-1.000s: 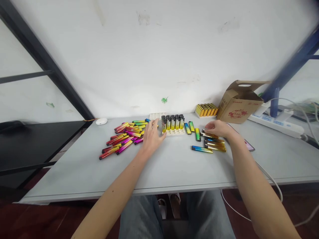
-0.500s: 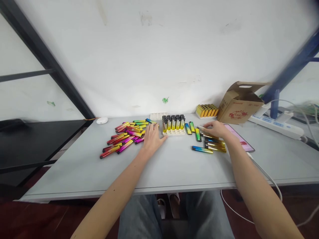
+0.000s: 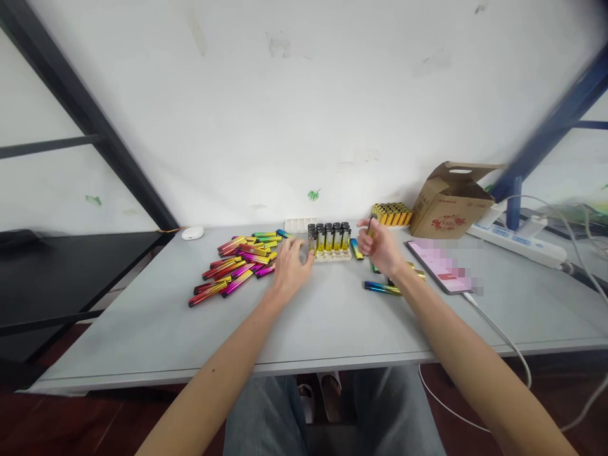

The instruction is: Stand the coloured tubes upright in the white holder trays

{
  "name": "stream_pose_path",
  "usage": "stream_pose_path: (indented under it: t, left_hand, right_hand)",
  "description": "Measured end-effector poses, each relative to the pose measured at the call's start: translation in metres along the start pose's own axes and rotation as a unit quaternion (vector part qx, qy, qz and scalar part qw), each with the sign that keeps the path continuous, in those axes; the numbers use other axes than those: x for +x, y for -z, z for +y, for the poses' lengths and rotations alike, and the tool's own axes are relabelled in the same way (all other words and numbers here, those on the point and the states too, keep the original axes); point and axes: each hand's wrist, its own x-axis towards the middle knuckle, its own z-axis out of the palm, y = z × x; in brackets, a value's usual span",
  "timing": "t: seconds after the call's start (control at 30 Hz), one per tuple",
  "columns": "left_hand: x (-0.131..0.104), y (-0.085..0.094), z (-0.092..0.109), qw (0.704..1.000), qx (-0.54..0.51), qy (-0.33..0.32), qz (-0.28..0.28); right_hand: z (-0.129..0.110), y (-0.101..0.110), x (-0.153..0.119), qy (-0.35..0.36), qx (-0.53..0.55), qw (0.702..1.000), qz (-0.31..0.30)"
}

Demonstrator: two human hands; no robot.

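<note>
Black-topped lighters (image 3: 333,239) stand in rows in a white holed tray (image 3: 332,256) at the middle of the table. At the tray's left end is my left hand (image 3: 291,265), its fingers apart and bent, with nothing seen in them. My right hand (image 3: 380,246) is raised right of the tray, its fingers closed around an upright lighter (image 3: 373,224). Below that hand lie loose lighters, among them a blue and gold one (image 3: 381,287), some partly hidden by the wrist. Left of my left hand spreads a pile of red, gold and magenta lighters (image 3: 237,266).
Against the wall are an empty white tray (image 3: 300,224), a block of orange-gold lighters (image 3: 396,215) and an open cardboard box (image 3: 449,206). A phone (image 3: 439,266) with a cable, a power strip (image 3: 527,243) and a white case (image 3: 192,233) also lie on the table.
My right hand has lifted a lighter from the loose ones on the right and moved left toward the tray. My left hand stays near the tray's left end. The view has shifted slightly.
</note>
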Motion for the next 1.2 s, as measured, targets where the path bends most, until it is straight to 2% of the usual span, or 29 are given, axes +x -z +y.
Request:
stream_pose_path:
  t: [0.1,0.23,0.4,0.5,0.67,0.73,0.83,0.93,1.0,1.1,1.2]
  left_hand:
    - [0.0,0.004,0.008,1.0,-0.006,0.0,0.009]
    - [-0.001,0.008,0.011,1.0,0.003,0.01,-0.019]
    - [-0.002,0.007,0.012,0.997,-0.016,0.003,-0.08]
    - [-0.004,0.006,0.014,0.992,-0.035,-0.007,-0.117]
    - [-0.004,0.003,0.013,0.985,-0.118,0.029,-0.123]
    - [-0.004,0.001,0.012,0.974,-0.174,0.069,-0.126]
    - [-0.003,0.0,0.012,0.951,-0.239,0.126,-0.153]
    - [-0.002,-0.001,0.015,0.927,-0.29,0.151,-0.186]
    - [-0.002,0.0,0.018,0.911,-0.321,0.168,-0.198]
    - [-0.002,0.001,0.021,0.883,-0.357,0.217,-0.211]
    - [-0.001,0.003,0.022,0.837,-0.425,0.256,-0.229]
  right_hand:
    - [0.009,-0.024,-0.01,-0.061,0.073,0.993,-0.066]
    - [0.017,-0.027,-0.016,-0.164,0.161,0.964,-0.134]
    - [0.018,-0.021,-0.015,-0.23,0.23,0.938,-0.117]
    - [0.02,-0.017,-0.013,-0.245,0.254,0.93,-0.105]
    - [0.019,-0.013,-0.011,-0.238,0.292,0.919,-0.113]
    - [0.017,-0.013,-0.011,-0.225,0.287,0.924,-0.116]
    - [0.016,-0.014,-0.01,-0.19,0.228,0.948,-0.112]
    - [0.02,-0.015,-0.01,-0.116,0.096,0.985,-0.089]
    - [0.024,-0.016,-0.012,-0.026,-0.037,0.996,-0.071]
    - [0.028,-0.021,-0.017,0.102,-0.212,0.971,-0.051]
    - [0.029,-0.026,-0.021,0.162,-0.268,0.948,-0.058]
